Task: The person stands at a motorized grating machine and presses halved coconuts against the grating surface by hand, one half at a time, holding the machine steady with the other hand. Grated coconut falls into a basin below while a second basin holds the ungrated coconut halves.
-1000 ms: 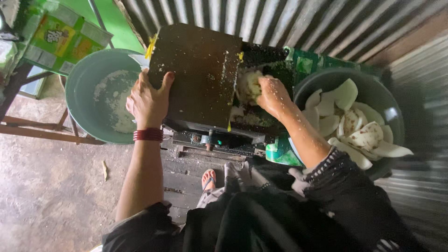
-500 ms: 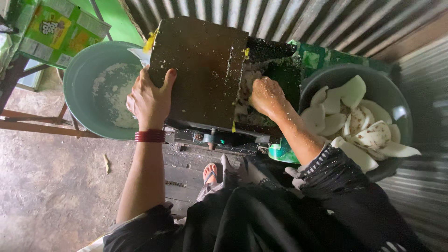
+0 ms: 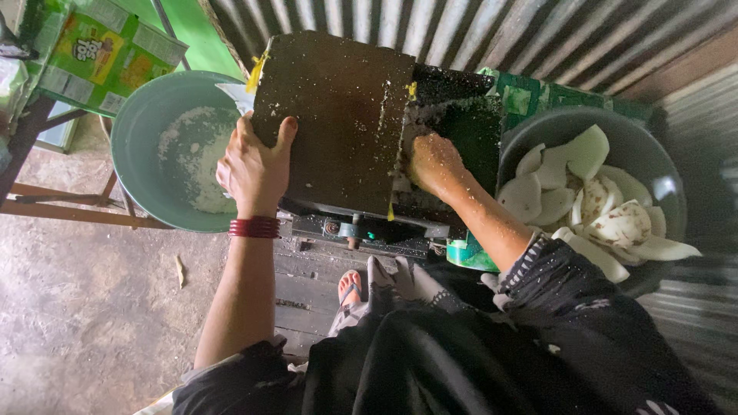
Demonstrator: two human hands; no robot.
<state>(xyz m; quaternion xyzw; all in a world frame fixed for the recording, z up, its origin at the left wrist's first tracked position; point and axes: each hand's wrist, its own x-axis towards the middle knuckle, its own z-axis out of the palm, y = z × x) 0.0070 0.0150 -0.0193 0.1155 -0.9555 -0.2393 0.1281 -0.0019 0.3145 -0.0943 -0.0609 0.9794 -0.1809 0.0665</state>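
The right hand (image 3: 432, 163) hides whatever it presses; the carton (image 3: 100, 54) runs past the top edge.

One head view looks steeply down, close over the grating machine (image 3: 338, 123).

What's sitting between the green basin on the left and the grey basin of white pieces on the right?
In the head view, the dark box-shaped machine stands between the green basin and the grey basin; both hands, left and right, are on it.
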